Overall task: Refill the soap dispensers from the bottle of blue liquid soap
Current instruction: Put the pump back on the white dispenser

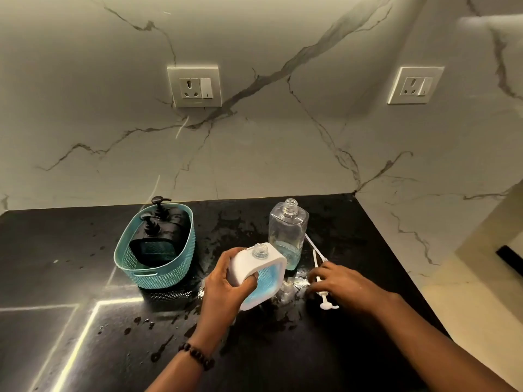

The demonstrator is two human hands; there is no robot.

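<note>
Left hand (226, 284) wrapped around a white soap dispenser (256, 278), grip clamped on it with thumb across the blue textured window and fingers behind the white casing. Dispenser tilted, threaded neck uncapped and pointing up and away, blue liquid filling most of the window, lower end down at the black table (85, 321) near its middle, though actual contact hard to tell behind the hand. Just behind and to the right, toward the table's far right corner, a clear bottle (288, 233) standing upright with its cap off, a shallow layer of pale blue soap at the bottom, touching or nearly touching the dispenser's upper corner. Right hand (336, 281) palm down over a white pump head (325, 301) lying on the table near the right edge, fingers curled loosely on the pump's stem; grip partly closed, but whether truly pinching the stem or only resting on it unclear from this angle. Pump's long white dip tube (314, 247) stretching away toward the base of the bottle. Wet smears and droplets around both hands. Toward the far left, a teal woven basket (158, 267) holding two black dispensers (158, 241) with black pumps fitted, both upright. Dark beaded bracelet (196, 356) on the left wrist. Marble wall behind with two socket plates (194, 86).
</note>
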